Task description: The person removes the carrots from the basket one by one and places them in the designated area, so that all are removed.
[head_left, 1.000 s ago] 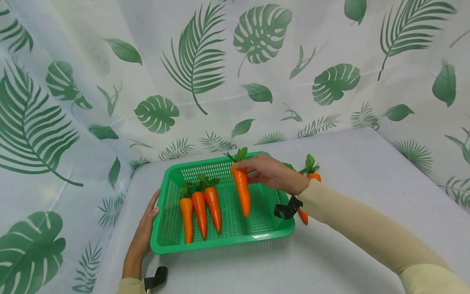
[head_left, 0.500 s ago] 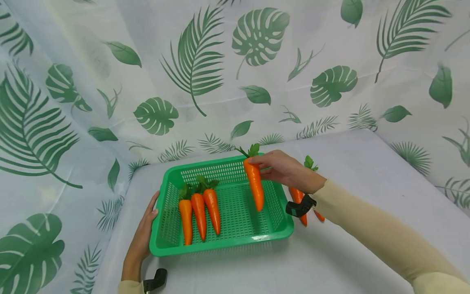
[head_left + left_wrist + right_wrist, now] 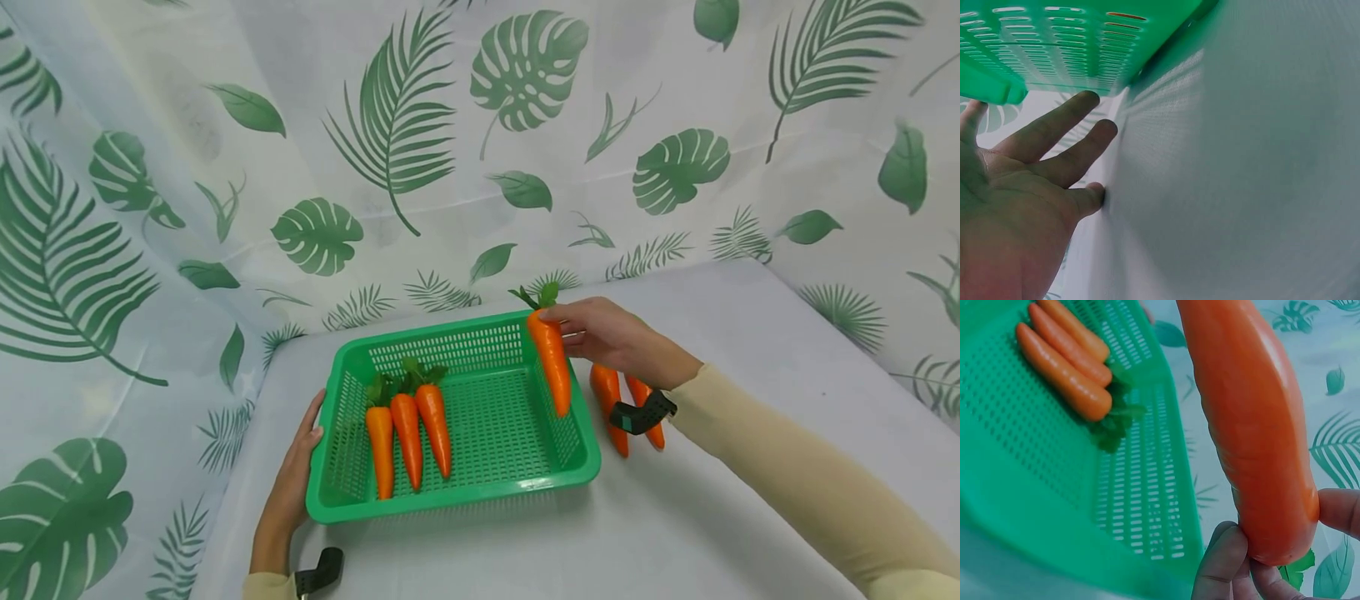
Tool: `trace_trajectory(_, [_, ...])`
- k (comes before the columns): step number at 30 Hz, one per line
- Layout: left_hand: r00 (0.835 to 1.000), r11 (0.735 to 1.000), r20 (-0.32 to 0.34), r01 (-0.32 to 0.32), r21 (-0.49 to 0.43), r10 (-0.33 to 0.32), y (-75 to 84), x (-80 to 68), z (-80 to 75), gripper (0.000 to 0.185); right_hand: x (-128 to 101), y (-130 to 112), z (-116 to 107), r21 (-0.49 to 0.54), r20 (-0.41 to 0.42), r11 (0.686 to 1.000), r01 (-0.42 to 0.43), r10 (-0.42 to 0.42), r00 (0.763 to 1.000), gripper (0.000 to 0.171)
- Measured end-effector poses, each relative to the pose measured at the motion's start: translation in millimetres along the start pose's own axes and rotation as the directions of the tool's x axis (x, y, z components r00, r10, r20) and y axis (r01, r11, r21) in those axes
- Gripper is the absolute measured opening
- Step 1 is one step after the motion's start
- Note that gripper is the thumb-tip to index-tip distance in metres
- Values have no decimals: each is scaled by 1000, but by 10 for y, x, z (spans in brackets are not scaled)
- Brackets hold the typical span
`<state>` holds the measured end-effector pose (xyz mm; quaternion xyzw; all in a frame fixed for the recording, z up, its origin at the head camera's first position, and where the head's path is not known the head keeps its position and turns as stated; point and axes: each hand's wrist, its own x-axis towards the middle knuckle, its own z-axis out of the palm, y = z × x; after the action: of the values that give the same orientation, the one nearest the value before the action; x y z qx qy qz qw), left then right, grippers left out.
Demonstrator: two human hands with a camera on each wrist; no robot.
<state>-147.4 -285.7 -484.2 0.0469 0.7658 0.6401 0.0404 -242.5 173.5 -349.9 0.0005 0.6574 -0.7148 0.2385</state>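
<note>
My right hand (image 3: 618, 337) pinches an orange carrot (image 3: 553, 367) near its leafy top, thumb on one side and fingers on the other. The carrot hangs tip down over the right rim of the green plastic basket (image 3: 457, 503). In the right wrist view the pinched carrot (image 3: 1250, 425) shows large, with fingertips (image 3: 1222, 556) at its thick end. At the basket's left wall is my left hand (image 3: 288, 475). Its fingers look straight and spread beside the basket wall in the left wrist view, one fingertip right at the rim. Three carrots (image 3: 408, 442) lie side by side inside the basket's left half.
Two more carrots (image 3: 609, 404) lie on the white tabletop (image 3: 750, 350) just right of the basket, partly behind my right hand and wrist camera (image 3: 642, 412). A white curtain with green leaf prints (image 3: 450, 167) stands behind and at the sides.
My right hand has carried the pinched carrot rightward, from above the basket's middle to its right rim. The left hand, the basket and the three carrots in it have stayed put.
</note>
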Motion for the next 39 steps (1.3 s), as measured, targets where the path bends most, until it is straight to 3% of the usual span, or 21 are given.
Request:
trace_trajectory(5, [1000, 1000, -3, 12, -1, -12, 7, -4, 13, 59, -28, 13, -96, 25, -7, 999, -20, 20, 1000, 25])
trace_trajectory(16, [999, 999, -9, 36, 18, -36, 15, 8, 3, 60, -87, 58, -315, -37, -70, 998, -56, 53, 996, 45])
trace_trajectory(29, [999, 999, -15, 36, 34, -36, 27, 1, 14, 60, -187, 190, -666, 17, -58, 998, -65, 66, 996, 28])
trace_trajectory(39, [999, 999, -17, 36, 24, -35, 26, -14, 3, 60, -244, 320, -862, -32, -82, 997, -63, 60, 995, 24])
